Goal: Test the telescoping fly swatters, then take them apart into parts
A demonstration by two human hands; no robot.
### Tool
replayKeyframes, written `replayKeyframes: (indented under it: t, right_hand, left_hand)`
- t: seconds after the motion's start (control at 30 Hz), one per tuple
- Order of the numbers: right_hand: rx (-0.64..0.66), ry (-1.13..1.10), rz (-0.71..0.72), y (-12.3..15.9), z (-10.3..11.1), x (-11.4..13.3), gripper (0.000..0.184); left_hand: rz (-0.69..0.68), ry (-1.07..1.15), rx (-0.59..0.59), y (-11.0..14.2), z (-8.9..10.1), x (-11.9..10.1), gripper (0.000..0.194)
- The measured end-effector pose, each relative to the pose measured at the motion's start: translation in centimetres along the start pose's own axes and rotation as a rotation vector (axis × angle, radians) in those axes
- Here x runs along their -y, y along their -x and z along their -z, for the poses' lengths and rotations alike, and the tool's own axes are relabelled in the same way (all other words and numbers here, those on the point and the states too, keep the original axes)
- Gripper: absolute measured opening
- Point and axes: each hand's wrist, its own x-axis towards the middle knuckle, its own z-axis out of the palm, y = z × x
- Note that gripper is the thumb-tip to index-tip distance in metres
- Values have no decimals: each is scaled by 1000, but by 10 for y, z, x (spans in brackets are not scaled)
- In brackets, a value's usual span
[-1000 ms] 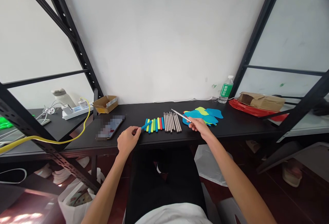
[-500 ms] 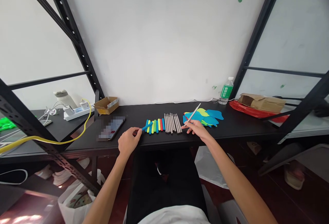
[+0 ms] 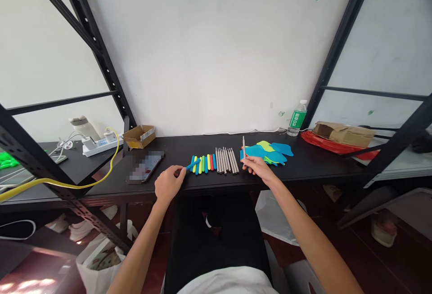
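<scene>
My left hand [image 3: 169, 182] pinches one end of a blue tube [image 3: 193, 164], whose far end reaches over a row of coloured tubes [image 3: 203, 165] in blue, yellow, green and red. Right of that row lie several thin grey rods [image 3: 226, 161] side by side. In my right hand [image 3: 258, 168] is a grey rod [image 3: 243, 146], held near its lower end and pointing almost straight away from me. Just beyond that hand, flat blue and yellow-green leaf-like pieces [image 3: 278, 154] are heaped, partly covered by my fingers.
A phone [image 3: 148, 167] and a small open cardboard box [image 3: 139, 137] lie to the left on the black table [image 3: 178, 145]. A water bottle [image 3: 297, 118] stands at the back right, near a brown paper package [image 3: 342, 134]. A yellow cable [image 3: 81, 187] crosses the left side.
The grey rod in my right hand has swung from leaning right to nearly straight. My left hand stays almost where it was, still with the blue tube.
</scene>
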Motion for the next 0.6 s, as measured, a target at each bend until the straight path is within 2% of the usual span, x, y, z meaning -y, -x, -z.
replayKeyframes:
  t: [0.4, 0.6]
  right_hand:
    - [-17, -34, 19, -2, 0, -4, 36]
    - [-19, -91, 3, -1, 1, -3, 42]
  left_hand:
    - [7, 18, -8, 0, -1, 2, 34]
    - [-3, 24, -5, -1, -1, 1, 35]
